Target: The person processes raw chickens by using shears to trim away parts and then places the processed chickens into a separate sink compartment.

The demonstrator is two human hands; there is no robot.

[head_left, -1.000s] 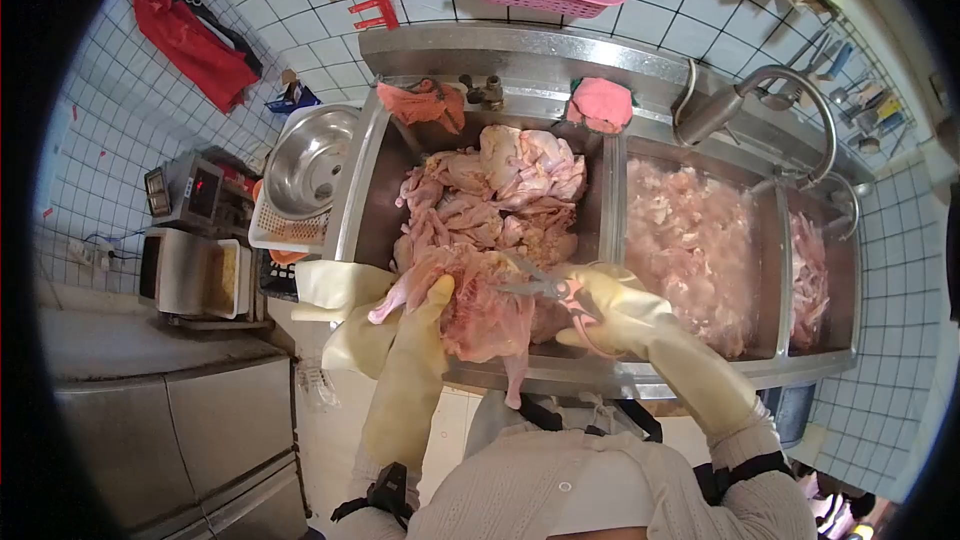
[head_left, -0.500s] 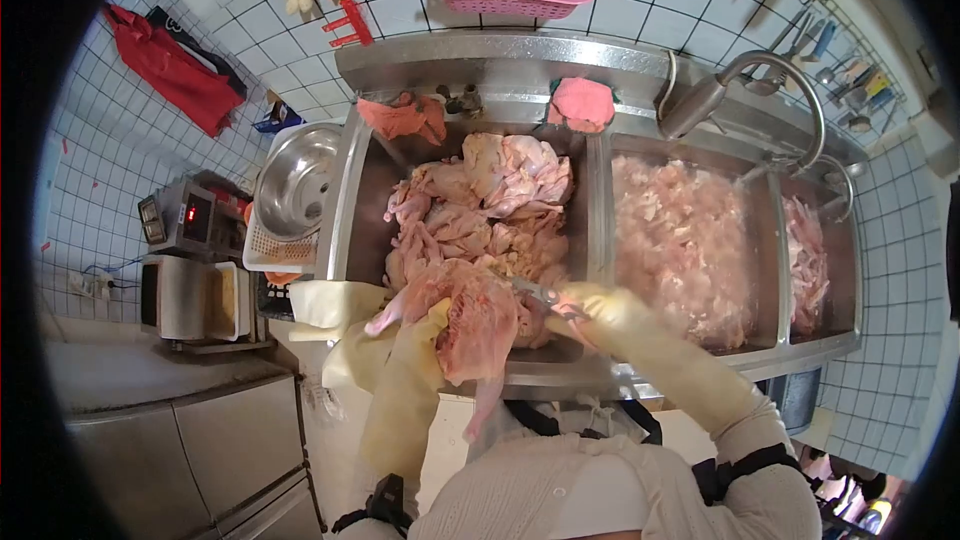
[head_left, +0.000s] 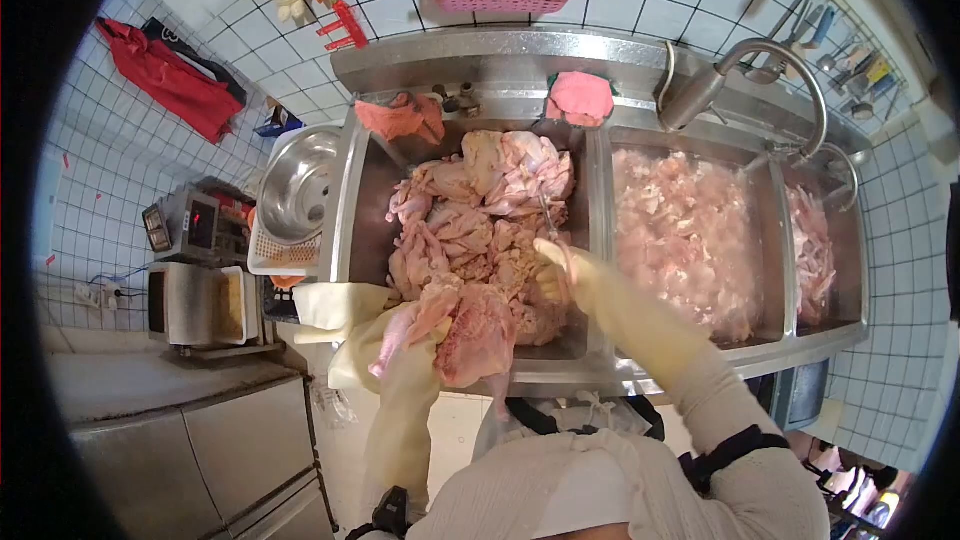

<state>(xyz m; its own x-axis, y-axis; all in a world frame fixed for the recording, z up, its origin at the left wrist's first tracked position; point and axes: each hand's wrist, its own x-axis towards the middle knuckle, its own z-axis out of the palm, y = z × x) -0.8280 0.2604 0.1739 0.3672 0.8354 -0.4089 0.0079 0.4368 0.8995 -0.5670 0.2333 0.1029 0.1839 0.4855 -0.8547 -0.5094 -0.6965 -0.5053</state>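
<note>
Both my hands wear long cream rubber gloves. My left hand point(head_left: 436, 332) is closed on an opened raw chicken point(head_left: 482, 335) at the front edge of the left sink basin point(head_left: 368, 210), with a leg hanging over the rim. My right hand point(head_left: 562, 275) grips a pair of scissors point(head_left: 549, 212) by its pinkish handles, the blades pointing away from me over the basin. Beneath and beyond them lies a heap of raw chickens point(head_left: 460, 225). The blades are apart from the held chicken; their tips are hard to make out against the heap.
The middle basin point(head_left: 690, 250) holds cut chicken pieces in water, and more meat point(head_left: 808, 250) lies in the narrow right basin. A faucet point(head_left: 700, 95) arches over the back. Pink cloths point(head_left: 580, 100) rest on the back ledge. A steel bowl point(head_left: 300, 185) stands left.
My right hand has moved the scissors away from the held chicken, up and left, and turned the blades to point away from me. The held chicken has shifted slightly and turned.
</note>
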